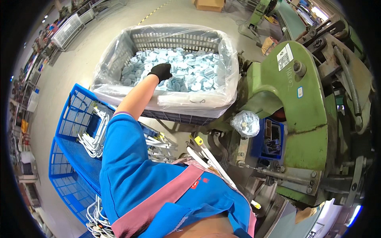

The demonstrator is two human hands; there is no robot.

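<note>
Forward stretches the left arm (137, 96), its gloved hand (160, 72) over pale discs (188, 70); whether the fingers (168, 72) grip, I cannot tell.

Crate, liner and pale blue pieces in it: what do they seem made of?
Crate: probably moulded plastic, dark and dull, judging by its regular ribs and slots.
Liner: thin plastic film, translucent and shiny, shown by its creases and highlights.
Pale blue pieces: perhaps plastic, smooth-looking, from their repeated rounded outlines; too small to be sure.

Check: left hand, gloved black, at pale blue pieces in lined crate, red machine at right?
Wrong colour: the machine at right is green, per the head view. Rest stands: left hand, gloved black, at pale blue pieces in lined crate.
</note>
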